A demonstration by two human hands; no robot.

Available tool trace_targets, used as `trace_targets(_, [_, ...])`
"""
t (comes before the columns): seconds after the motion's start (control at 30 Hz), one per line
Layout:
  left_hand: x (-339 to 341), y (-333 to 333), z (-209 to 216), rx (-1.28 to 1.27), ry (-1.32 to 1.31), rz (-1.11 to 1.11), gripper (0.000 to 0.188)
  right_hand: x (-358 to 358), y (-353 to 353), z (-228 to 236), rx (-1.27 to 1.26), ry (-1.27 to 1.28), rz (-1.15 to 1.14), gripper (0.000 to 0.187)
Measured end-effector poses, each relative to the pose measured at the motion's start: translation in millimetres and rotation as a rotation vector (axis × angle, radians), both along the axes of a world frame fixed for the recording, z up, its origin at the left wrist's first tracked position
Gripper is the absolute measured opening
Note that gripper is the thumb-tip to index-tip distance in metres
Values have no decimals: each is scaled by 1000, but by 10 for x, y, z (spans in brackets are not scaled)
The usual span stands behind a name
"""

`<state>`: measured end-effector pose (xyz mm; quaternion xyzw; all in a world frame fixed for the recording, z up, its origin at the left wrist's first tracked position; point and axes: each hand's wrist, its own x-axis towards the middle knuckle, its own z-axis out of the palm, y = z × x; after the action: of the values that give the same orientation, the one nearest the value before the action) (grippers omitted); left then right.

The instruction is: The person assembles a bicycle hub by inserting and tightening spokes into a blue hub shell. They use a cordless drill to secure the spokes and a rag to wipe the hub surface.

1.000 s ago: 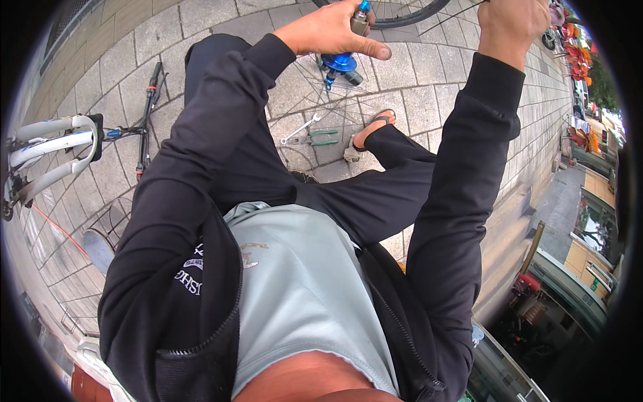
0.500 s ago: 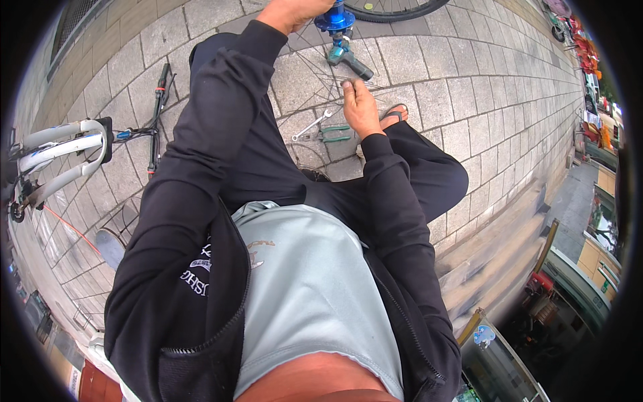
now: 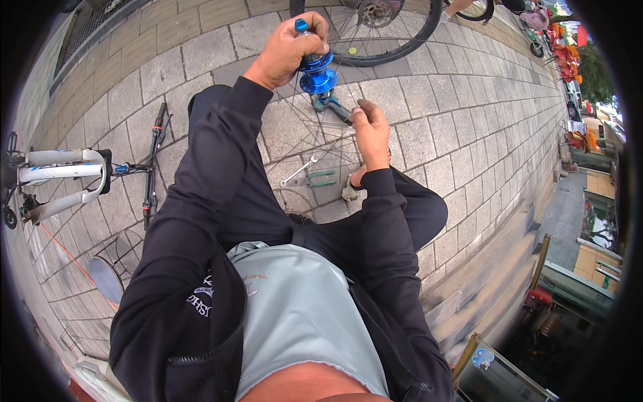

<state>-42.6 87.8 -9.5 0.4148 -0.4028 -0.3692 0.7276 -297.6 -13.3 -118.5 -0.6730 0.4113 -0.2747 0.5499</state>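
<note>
My left hand point(image 3: 288, 53) is closed around the upper end of a blue bicycle hub point(image 3: 319, 81), whose blue end piece sticks up past the fingers. Beneath the hub is a teal and black hand-held tool point(image 3: 333, 109), partly hidden. Thin metal spokes point(image 3: 289, 107) fan out around it. To the right, my right hand point(image 3: 372, 134) has its thumb and fingers pinched together beside the tool's dark end; whatever lies between them is too small to make out. A wrench point(image 3: 299, 171) and green-handled pliers point(image 3: 321, 179) rest on the paving between my legs.
A bicycle wheel point(image 3: 402, 52) with a tyre stands at the far side. On the left are a white bicycle fork point(image 3: 63, 172) and a black handlebar point(image 3: 153, 164). A round grey disc point(image 3: 105, 280) and an orange cord point(image 3: 67, 251) are near them.
The view has tilted toward the far side, so my left hand and more of the wheel now show. My right fingers remain pinched, and my left hand is still on the hub.
</note>
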Motion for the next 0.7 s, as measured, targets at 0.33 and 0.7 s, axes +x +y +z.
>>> trace_targets(0.33, [-68, 45, 84, -87, -65, -130, 16, 444, 60, 1079, 222, -291, 250, 32])
trace_targets(0.7, [-55, 38, -10, -6, 40, -177, 20, 623, -229, 932, 636, -541, 120, 30])
